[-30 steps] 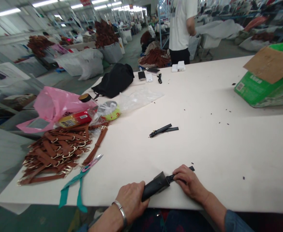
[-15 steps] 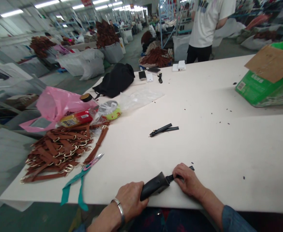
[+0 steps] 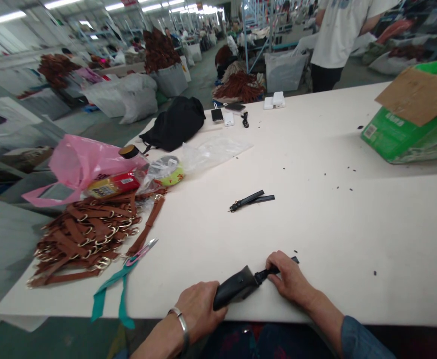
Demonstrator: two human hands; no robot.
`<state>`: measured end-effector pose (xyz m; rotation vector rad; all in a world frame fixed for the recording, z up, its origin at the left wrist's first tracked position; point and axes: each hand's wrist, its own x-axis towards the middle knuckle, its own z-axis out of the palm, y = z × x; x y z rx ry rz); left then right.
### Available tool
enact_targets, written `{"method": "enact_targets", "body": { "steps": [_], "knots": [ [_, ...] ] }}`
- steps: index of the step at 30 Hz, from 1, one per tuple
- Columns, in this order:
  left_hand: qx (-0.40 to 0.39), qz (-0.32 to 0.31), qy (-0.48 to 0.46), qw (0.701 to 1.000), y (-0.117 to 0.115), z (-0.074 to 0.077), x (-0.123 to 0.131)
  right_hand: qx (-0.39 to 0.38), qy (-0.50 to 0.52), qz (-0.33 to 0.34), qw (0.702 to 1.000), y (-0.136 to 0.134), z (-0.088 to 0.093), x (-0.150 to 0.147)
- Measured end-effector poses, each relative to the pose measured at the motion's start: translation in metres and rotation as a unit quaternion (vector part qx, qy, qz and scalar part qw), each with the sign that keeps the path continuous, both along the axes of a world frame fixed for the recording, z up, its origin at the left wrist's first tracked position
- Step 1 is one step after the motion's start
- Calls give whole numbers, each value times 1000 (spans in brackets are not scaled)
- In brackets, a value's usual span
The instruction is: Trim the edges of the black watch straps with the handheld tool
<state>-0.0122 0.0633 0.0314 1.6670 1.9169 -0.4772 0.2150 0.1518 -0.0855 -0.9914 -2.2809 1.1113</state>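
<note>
My left hand (image 3: 199, 306), with a silver bracelet at the wrist, is wrapped round the near end of a thick black leather-looking piece (image 3: 235, 288) with a small dot on top. I cannot tell its exact kind. My right hand (image 3: 287, 280) pinches a narrow black strap (image 3: 262, 275) that meets the far end of that piece; the strap's tip sticks out beyond the fingers. Both hands are just above the table's front edge. Farther in lies a short folded black strap (image 3: 250, 200) with small metal fittings, touched by neither hand.
Brown straps with metal buckles (image 3: 87, 234) are heaped at the left, beside scissors (image 3: 141, 253) tied with teal cloth. Behind them are a pink bag (image 3: 85, 157) and a black bag (image 3: 177, 123). A green box (image 3: 408, 134) stands right. A person (image 3: 338, 40) stands beyond the table (image 3: 334, 224).
The view has shifted slightly. Both hands keep their grip on the black piece and strap with hardly any movement. The person beyond the table has moved to the right.
</note>
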Motion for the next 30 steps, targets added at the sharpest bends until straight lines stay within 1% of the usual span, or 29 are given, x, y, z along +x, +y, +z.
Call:
{"method": "enact_targets", "body": {
  "steps": [4, 6, 8, 11, 14, 16, 19, 22, 24, 27, 30],
  "knots": [
    [11, 17, -21, 1000, 17, -7, 16, 2, 5, 3, 1000, 0, -3, 1],
    [13, 24, -31, 999, 22, -8, 18, 3, 13, 3, 1000, 0, -3, 1],
    [5, 23, -31, 999, 19, -6, 14, 0, 13, 1, 1000, 0, -1, 1],
    [-10, 2, -16, 1000, 6, 0, 4, -5, 11, 3, 1000, 1, 4, 0],
    [-13, -14, 7, 1000, -2, 3, 4, -1, 15, 26, 1000, 2, 7, 0],
    [-5, -14, 13, 1000, 1, 1, 11, 1, 7, 35, 999, 3, 8, 0],
    [17, -7, 0, 1000, 12, -4, 23, 0, -5, 26, 1000, 3, 6, 0],
    [11, 5, -14, 1000, 15, -4, 21, -7, -6, 17, 1000, 3, 5, 0],
    [-2, 8, -8, 1000, 8, -1, 14, -13, -5, 17, 1000, 3, 6, -1],
    [-12, -4, 16, 1000, -6, 3, 5, -15, -11, 12, 1000, 3, 8, -2],
    [-7, -6, 27, 1000, -10, 1, 8, -14, -14, 6, 1000, 3, 8, -2]
  ]
}}
